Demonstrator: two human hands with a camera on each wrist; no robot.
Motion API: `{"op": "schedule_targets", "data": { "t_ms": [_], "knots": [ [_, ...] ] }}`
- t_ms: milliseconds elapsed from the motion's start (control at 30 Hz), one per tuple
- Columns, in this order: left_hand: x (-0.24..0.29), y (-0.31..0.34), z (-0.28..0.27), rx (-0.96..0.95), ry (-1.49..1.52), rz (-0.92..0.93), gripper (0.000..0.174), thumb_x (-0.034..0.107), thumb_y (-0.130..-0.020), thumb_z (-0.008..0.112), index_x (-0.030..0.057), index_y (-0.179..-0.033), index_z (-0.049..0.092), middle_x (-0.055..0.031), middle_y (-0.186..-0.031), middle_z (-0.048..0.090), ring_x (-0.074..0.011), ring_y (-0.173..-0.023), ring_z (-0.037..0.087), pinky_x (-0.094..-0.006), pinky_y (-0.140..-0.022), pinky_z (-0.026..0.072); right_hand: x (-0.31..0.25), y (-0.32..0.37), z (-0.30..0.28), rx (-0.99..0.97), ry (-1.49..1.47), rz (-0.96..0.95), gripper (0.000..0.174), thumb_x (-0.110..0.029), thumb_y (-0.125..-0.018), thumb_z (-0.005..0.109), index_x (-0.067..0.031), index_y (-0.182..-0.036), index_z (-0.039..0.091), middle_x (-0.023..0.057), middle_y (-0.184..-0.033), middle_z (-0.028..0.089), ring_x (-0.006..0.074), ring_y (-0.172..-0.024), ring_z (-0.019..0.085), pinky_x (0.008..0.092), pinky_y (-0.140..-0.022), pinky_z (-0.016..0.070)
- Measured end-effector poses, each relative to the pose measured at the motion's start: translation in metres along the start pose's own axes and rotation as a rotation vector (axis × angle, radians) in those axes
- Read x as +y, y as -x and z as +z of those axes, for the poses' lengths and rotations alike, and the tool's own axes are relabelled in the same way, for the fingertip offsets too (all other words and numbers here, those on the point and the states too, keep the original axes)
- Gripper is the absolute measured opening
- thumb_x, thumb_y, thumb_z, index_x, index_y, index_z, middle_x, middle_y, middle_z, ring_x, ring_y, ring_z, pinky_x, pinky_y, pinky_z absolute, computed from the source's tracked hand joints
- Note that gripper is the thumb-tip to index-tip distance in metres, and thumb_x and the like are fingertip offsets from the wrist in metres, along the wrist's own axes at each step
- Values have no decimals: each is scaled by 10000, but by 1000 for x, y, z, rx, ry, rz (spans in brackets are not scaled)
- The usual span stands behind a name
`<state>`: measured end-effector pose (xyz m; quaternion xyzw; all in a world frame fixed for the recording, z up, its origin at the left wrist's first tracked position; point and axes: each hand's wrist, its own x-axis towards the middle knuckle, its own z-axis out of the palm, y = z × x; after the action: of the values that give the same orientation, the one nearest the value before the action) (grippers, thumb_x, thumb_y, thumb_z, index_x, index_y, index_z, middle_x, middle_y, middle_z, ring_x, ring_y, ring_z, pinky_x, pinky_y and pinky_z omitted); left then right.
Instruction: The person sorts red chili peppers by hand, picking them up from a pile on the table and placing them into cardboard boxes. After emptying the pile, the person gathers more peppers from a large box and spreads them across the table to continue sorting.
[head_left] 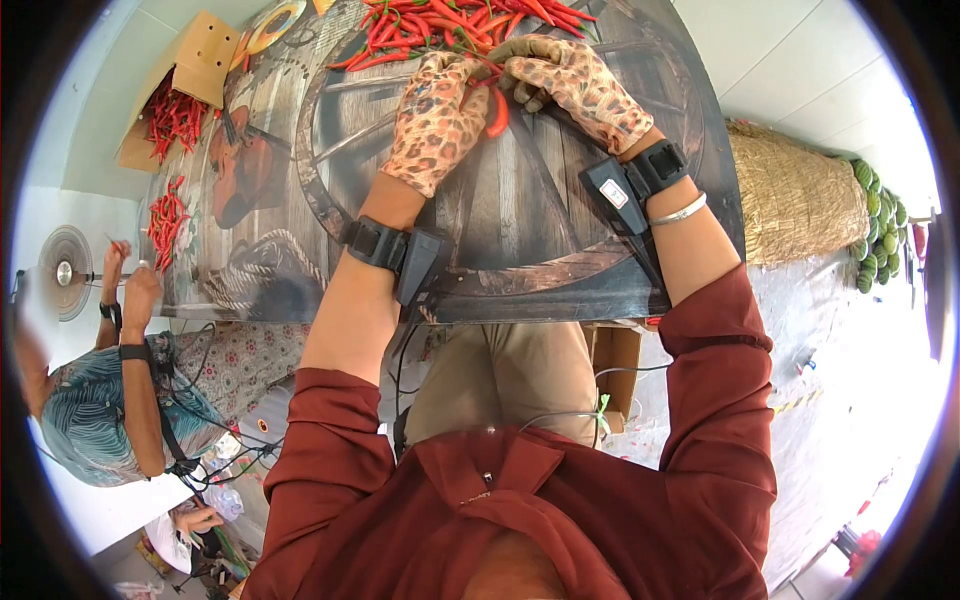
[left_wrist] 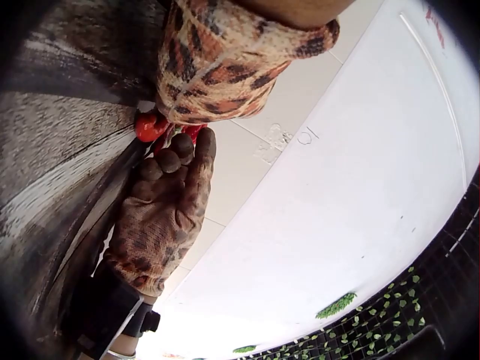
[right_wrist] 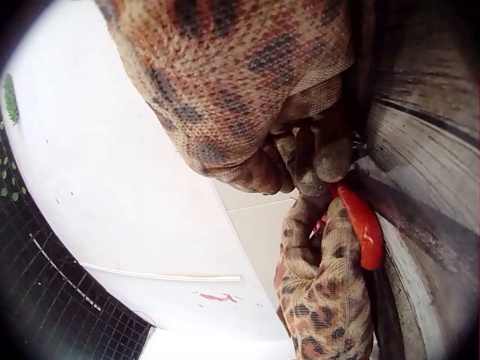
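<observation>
Both hands wear leopard-print gloves and meet over the table, close in front of a heap of red chili peppers (head_left: 450, 25). My left hand (head_left: 437, 120) pinches a single red chili pepper (right_wrist: 361, 225) between thumb and fingers, its curved body sticking out toward me. Opposite it, my right hand (head_left: 575, 85) has curled fingers, with the fingertips (right_wrist: 330, 169) right at the upper end of that chili pepper. The stem is hidden among the fingers in the right wrist view.
A cardboard box (head_left: 200, 65) of red chilies lies open at the far left, with a smaller chili pile (head_left: 165, 225) nearer. Another person (head_left: 100, 410) sits at the left beside a fan (head_left: 65, 272). The table's front edge (head_left: 540, 308) runs below my forearms.
</observation>
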<state>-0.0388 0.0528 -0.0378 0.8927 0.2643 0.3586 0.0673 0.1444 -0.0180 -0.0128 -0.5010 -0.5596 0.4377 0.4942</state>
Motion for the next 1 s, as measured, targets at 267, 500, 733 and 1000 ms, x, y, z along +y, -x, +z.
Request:
{"op": "schedule_targets", "data": {
  "t_ms": [267,500,733,1000],
  "knots": [
    [3,2,-2,22,26,-92,271,137,-798,629,34,-1047,605,-161,-1001,607,-315,-941,582,-399,-829,472,6,-1,-2,9,-108,-17,275,-189,-918,567,-34,-1139,616,22,-868,630,75,-707,573,221,-628,493],
    [11,2,-12,-78,207,-261,283,116,-812,617,18,-1076,592,-161,-1025,654,-280,-950,639,-365,-829,504,9,-2,-7,38,-507,-23,231,-132,-930,530,-1,-1102,612,65,-911,643,111,-712,594,251,-643,507],
    [18,3,-17,-118,337,-278,306,86,-845,623,2,-1132,565,-126,-1022,655,-197,-935,639,-307,-827,500,18,-9,-17,74,-807,-77,243,-108,-928,517,49,-1102,581,144,-952,643,142,-738,579,263,-653,499],
    [7,-22,-16,-32,476,-244,271,40,-835,582,30,-1106,593,-113,-1030,650,-225,-969,627,-321,-848,499,32,-15,-27,65,-978,-93,283,-122,-946,494,74,-1145,539,74,-900,556,128,-760,518,261,-655,473]
  ]
}}
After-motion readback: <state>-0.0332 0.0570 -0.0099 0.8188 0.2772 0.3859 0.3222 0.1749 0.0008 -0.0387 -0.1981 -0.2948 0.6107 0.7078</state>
